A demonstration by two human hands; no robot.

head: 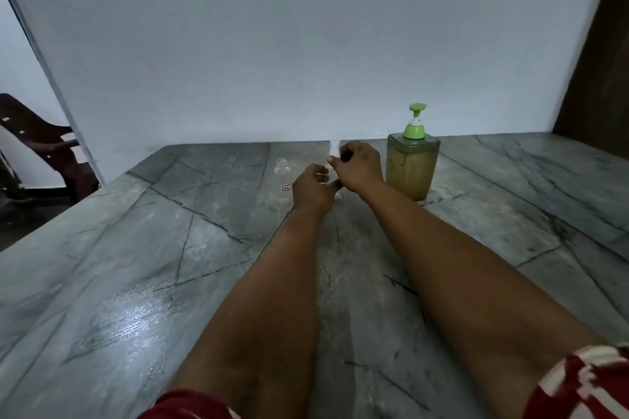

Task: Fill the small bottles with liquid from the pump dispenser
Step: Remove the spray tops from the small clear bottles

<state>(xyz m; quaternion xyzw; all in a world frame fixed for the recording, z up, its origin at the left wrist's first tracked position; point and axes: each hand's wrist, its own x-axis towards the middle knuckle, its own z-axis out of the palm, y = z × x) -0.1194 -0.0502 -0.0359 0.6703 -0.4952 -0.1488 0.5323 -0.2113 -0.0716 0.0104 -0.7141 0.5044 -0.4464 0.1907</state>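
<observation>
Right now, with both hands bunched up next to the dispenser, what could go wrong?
1. The open small bottle stands uncapped just beside the left hand; a sideways nudge could tip it.
2. The right hand pinches something small and pale, hard to make out; it might slip onto the table.
3. The pump dispenser stands close to the right wrist and could get knocked.

Small bottle (283,177) label: unreadable marks
</observation>
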